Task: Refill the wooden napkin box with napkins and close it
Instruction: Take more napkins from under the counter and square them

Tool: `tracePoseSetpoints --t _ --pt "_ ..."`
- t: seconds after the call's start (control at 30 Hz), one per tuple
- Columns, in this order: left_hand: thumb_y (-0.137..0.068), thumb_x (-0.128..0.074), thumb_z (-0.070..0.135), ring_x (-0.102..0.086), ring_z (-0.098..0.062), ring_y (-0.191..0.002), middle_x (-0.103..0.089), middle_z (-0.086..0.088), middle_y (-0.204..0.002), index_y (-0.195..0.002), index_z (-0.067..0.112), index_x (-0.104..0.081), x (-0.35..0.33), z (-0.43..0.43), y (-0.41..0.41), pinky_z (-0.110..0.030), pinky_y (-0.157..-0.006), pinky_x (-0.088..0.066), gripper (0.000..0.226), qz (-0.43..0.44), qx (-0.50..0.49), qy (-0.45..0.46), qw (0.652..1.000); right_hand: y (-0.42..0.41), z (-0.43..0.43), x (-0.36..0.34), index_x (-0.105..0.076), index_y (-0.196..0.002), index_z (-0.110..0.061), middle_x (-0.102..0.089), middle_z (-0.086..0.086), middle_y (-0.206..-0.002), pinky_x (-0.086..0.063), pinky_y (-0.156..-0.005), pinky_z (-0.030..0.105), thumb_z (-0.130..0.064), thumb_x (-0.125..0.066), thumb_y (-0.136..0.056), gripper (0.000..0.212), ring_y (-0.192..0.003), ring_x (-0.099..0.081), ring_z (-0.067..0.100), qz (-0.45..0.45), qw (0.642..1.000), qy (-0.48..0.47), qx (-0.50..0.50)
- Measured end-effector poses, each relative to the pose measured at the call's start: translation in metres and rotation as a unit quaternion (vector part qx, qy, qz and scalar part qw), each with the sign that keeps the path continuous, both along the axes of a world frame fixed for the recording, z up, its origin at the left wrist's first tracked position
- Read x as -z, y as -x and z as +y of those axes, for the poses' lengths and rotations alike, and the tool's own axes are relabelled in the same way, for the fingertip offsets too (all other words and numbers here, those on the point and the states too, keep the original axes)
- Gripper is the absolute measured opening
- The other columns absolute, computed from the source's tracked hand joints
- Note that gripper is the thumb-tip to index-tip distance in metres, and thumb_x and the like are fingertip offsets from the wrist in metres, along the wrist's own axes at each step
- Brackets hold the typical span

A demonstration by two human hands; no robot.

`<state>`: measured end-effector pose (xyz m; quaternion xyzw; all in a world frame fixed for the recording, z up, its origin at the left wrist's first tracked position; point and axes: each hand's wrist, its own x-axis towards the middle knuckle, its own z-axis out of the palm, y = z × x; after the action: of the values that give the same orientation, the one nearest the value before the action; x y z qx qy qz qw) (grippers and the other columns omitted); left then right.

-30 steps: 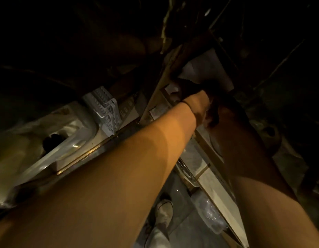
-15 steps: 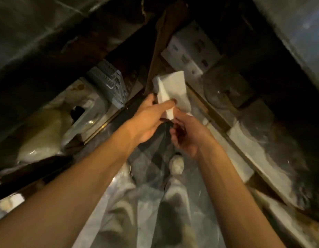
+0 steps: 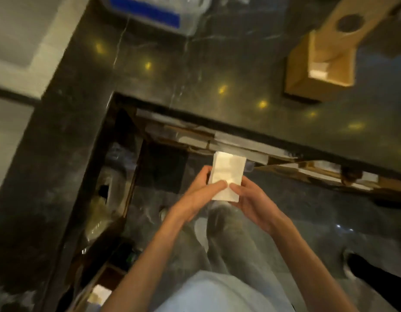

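Left hand and right hand both clutching white folded napkin stack; open light wooden napkin box at one o'clock on dark marble counter.

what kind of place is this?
Probably behind a café or restaurant service counter: a dark marble countertop wraps the spot, an open wooden napkin box sits on it, and cluttered storage shelves run underneath.

1. A dark marble counter with pale veins reflects ceiling lights.
2. An open wooden napkin box stands on it.
3. Far left of the box lies a blurred blue-and-clear package.
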<state>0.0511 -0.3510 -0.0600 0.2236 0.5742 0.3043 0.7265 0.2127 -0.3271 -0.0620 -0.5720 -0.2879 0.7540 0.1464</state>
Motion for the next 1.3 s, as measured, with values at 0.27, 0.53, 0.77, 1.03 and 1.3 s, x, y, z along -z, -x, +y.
tracePoseSetpoints --t 0.27,0.53,0.77,1.03,1.3 --pt "-0.083 -0.067 0.026 -0.065 -0.016 -0.109 -0.066 0.000 -0.120 -0.128 0.027 -0.052 -0.083 0.101 -0.073 -0.044 -0.096 -0.054 0.048 0.010 0.286 -0.122 0.950 -0.107 0.032 -0.100 -0.045 -0.143 -0.017 -0.061 0.013 -0.134 -0.053 -0.098 0.043 -0.017 -0.064 -0.092 0.054 -0.120 -0.062 0.026 0.005 0.969 -0.121 0.217" --pt "-0.089 -0.069 0.023 -0.066 -0.021 -0.112 -0.067 -0.005 -0.125 -0.131 0.015 -0.048 -0.133 0.166 -0.164 -0.041 -0.100 -0.052 0.048 -0.065 0.178 -0.141 0.972 -0.195 0.079 -0.132 -0.049 -0.135 -0.006 -0.066 0.018 -0.127 -0.051 -0.101 0.046 -0.013 -0.065 -0.088 0.050 -0.119 -0.063 0.032 0.115 0.918 -0.138 0.353" --pt "-0.086 -0.072 0.016 -0.066 -0.013 -0.106 -0.068 0.004 -0.117 -0.122 0.025 -0.051 -0.134 0.216 -0.201 -0.032 -0.087 -0.058 0.042 -0.020 0.220 -0.164 0.961 -0.231 0.113 -0.131 -0.050 -0.136 -0.014 -0.062 0.017 -0.132 -0.051 -0.101 0.046 -0.004 -0.071 -0.085 0.056 -0.121 -0.061 0.032 0.141 0.927 -0.141 0.317" --pt "-0.081 -0.070 -0.002 -0.055 -0.003 -0.116 -0.060 0.004 -0.118 -0.113 0.022 -0.052 -0.094 0.273 -0.233 -0.032 -0.095 -0.054 0.044 0.057 0.286 -0.277 0.916 -0.254 0.165 -0.117 -0.056 -0.127 -0.024 -0.067 -0.007 -0.120 -0.053 -0.088 0.020 -0.003 -0.072 -0.084 0.051 -0.114 -0.060 0.006 -0.193 0.925 -0.249 0.214" --pt "-0.085 -0.067 -0.002 -0.053 0.004 -0.109 -0.056 0.008 -0.116 -0.123 0.016 -0.048 -0.045 0.283 -0.271 -0.010 -0.083 -0.049 0.046 0.097 0.307 -0.295 0.899 -0.267 0.189 -0.063 -0.055 -0.120 -0.021 -0.065 0.003 -0.120 -0.049 -0.079 0.009 0.015 -0.060 -0.082 0.053 -0.106 -0.061 0.002 -0.271 0.893 -0.240 0.267"
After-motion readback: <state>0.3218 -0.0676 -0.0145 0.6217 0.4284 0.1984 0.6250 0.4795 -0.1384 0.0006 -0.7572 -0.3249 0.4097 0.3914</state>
